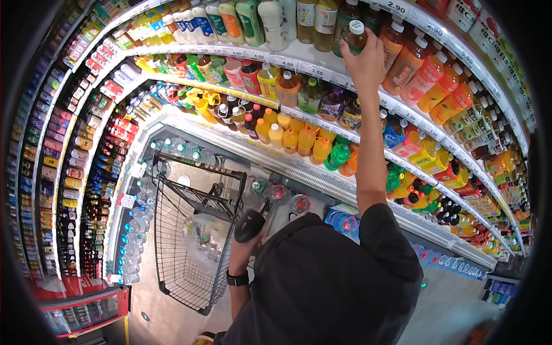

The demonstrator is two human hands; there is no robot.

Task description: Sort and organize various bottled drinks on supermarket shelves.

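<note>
My right hand (365, 58) reaches up to a shelf and has its thumb and fingers around a dark brown drink bottle (356, 39) with a white cap. Dark green bottles (344, 26) stand just behind it, and orange drink bottles (404, 69) are to its right. Lower down, my left hand (246, 254) grips a black handheld barcode scanner (249, 226), with a dark watch (237, 279) on the wrist. Beside that hand stands a wire shopping cart (172, 241). Inside it lies a clear plastic bag (202, 235) with several bottles or packs, partly hidden by the film.
Curved refrigerated shelves of drinks, with a price rail (276, 58), wrap around the front and left. Large water bottles (131, 254) line the floor along the base (114, 241). A red-framed cooler (86, 312) is at lower left. Blue-wrapped water packs (343, 224) sit near my right side.
</note>
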